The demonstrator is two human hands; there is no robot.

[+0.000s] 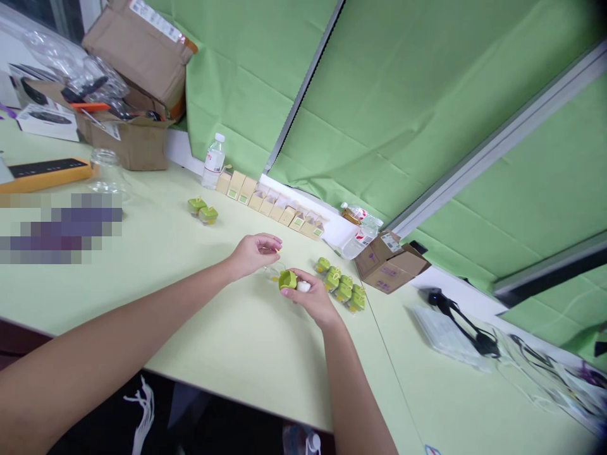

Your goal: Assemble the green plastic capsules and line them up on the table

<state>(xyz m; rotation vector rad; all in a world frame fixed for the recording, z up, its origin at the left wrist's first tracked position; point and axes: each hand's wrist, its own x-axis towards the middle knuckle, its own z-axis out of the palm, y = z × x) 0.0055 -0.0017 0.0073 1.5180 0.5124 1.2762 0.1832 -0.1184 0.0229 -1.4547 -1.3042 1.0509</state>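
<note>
over the table, the right hand holds a green cup.

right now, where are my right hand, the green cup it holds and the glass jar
Right hand [317, 299], head view, back of hand.
Green cup [287, 280], head view, visible middle.
Glass jar [105, 170], head view, side wall.

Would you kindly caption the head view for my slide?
Right hand holding a green container, left hand close by.

Small green cup: hollow, tilted, gripped in the right hand. White rounded piece: same hand, just beside the cup.
</note>
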